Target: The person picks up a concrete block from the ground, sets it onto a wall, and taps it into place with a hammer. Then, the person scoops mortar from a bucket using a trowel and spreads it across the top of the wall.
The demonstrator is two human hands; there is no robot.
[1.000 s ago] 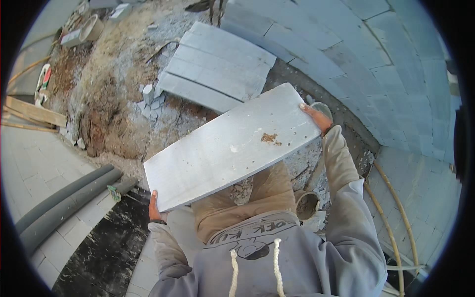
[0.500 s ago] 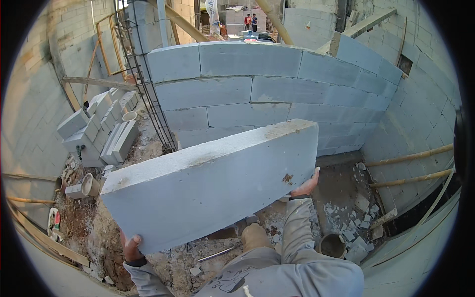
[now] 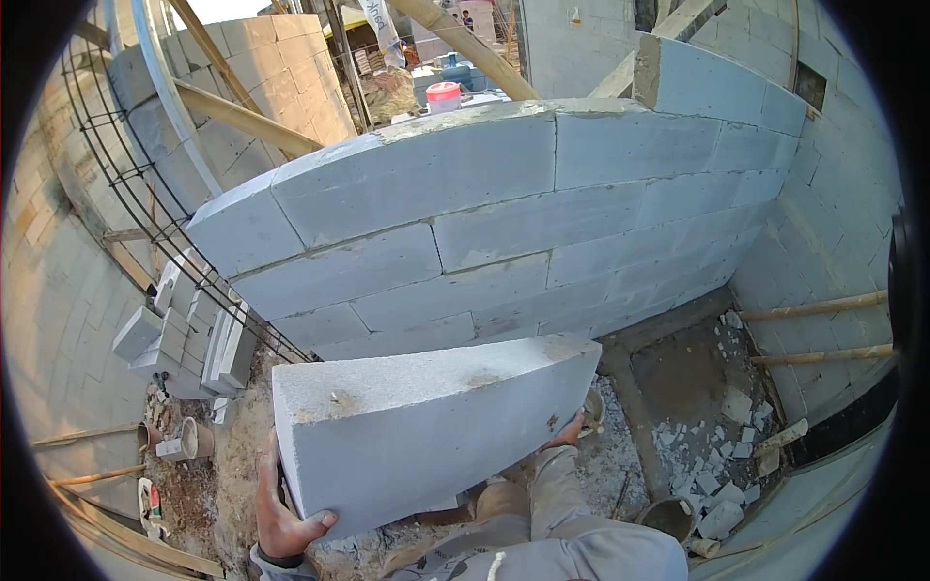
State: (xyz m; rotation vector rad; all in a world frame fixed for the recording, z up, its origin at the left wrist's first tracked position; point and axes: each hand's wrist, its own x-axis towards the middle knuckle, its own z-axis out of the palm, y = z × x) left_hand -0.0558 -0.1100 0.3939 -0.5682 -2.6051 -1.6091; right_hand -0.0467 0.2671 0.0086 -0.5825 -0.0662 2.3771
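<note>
A long pale-grey aerated concrete block (image 3: 446, 436) is held up in front of me between both hands. My left hand (image 3: 286, 513) clasps its left end, with the thumb on the front face and the fingers along the end. At the lower right corner my right hand (image 3: 565, 433) grips the block, its fingers partly hidden. Brown smudges mark the block's top and front. Just beyond it, and apart from it as far as I can see, stands a wall (image 3: 504, 232) of the same kind of blocks. One block (image 3: 722, 87) sits higher on the wall's right end.
Left of the wall rises a rebar cage (image 3: 136, 184), with stacked blocks (image 3: 184, 339) behind it. A pink-lidded tub (image 3: 443, 96) shows beyond the wall top. Rubble (image 3: 712, 474) and a bucket (image 3: 668, 516) lie at lower right. Bamboo poles (image 3: 823, 307) jut from the right.
The block has come lower and turned, its left end shifting right. My view has moved closer to the wall, bringing its top and the tub more into sight. Both hands keep their hold.
</note>
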